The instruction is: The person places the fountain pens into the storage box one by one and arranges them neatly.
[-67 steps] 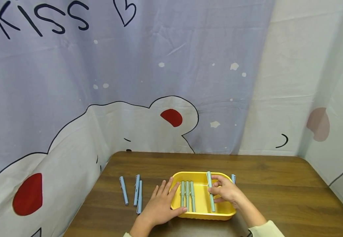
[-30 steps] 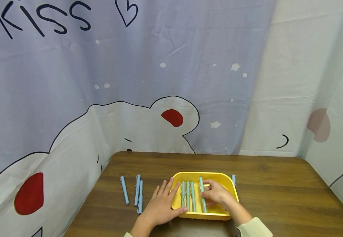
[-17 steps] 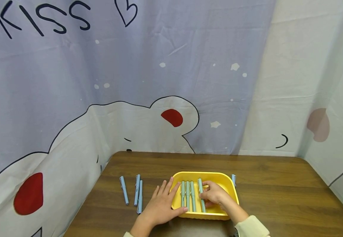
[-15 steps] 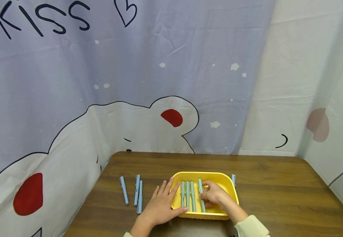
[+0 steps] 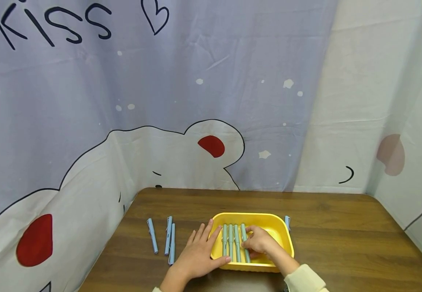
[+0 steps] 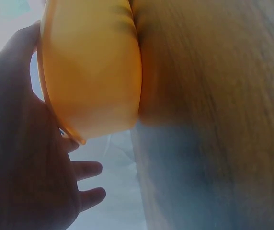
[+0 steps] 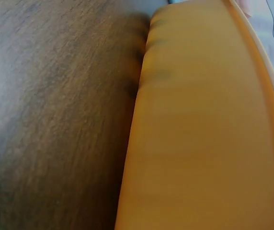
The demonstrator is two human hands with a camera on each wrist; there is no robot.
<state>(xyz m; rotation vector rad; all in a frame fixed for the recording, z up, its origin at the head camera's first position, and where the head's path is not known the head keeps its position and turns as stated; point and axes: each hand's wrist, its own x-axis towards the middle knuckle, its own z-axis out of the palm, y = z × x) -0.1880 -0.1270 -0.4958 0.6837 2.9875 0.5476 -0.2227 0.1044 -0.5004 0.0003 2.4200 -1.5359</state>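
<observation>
My left hand (image 5: 198,252) rests with spread, straight fingers on the left rim of a yellow plastic basket (image 5: 256,214). In the left wrist view its thumb and fingers lie along the rim of the basket (image 6: 94,72). Inside, three light-green capped pens (image 5: 230,239) lie side by side near the left wall. My right hand (image 5: 261,242) reaches into the basket and pinches another green pen (image 5: 244,234), close to the right of that row and slightly slanted. The right wrist view is filled by the basket's outer wall (image 7: 199,120); the right hand's grip is hidden there.
Three blue pens lie on the wooden table (image 5: 342,235) left of the basket: a single pen (image 5: 152,236) and a close pair (image 5: 170,239). Another blue pen (image 5: 287,222) shows partly behind the basket's right rim. A printed curtain (image 5: 181,89) hangs behind the table.
My right hand has moved left inside the basket with the green pen, bringing it lower and beside the row of three. The left hand has stayed on the rim.
</observation>
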